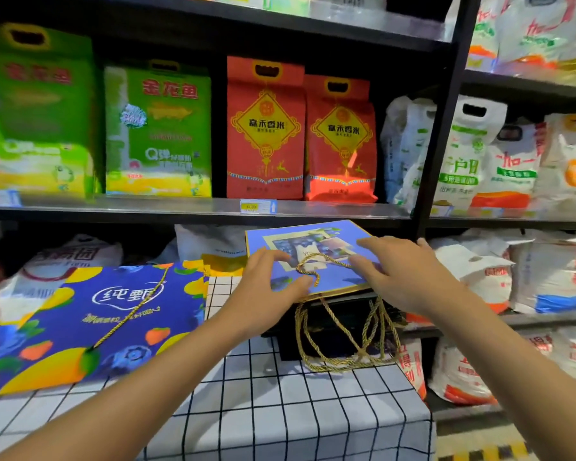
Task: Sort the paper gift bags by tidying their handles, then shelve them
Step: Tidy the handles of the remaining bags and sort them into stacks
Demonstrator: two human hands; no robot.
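— Paper, flat and light: the light blue gift bag [316, 257] lies folded on top of a dark stack [340, 324] at the right end of the checked tablecloth [280, 410], just below the shelf of rice bags [266, 128]. How would you say it handles?

— Stiff enough across the face to slide as a sheet, I'd judge, but the corners and gold-edged rim would crease if pinched hard. It probably weighs next to nothing, so it could skate off the stack under a sideways push.

— And the hands?

— Both rest on the bag's face. The left hand [266, 287] has its fingers spread and slightly bent, fingertips near the gold cord handle [313, 264] that lies looped over the print. The right hand [403, 274] lies flatter, fingers nearly straight, pressing the right half. Neither hand seems to have closed round the cord, though the left fingertips are so close that I can't fully tell.

— Where would you take hold?

— By the long edges for lifting, flat-palmed. The cord is limp and twisted, so it's best guided with the fingertips.

— Anything else nearby?

— More gold cords [346, 341] hang tangled off the stack's front edge, liable to snag. A bigger dark blue bag [90, 321] lies flat to the left.
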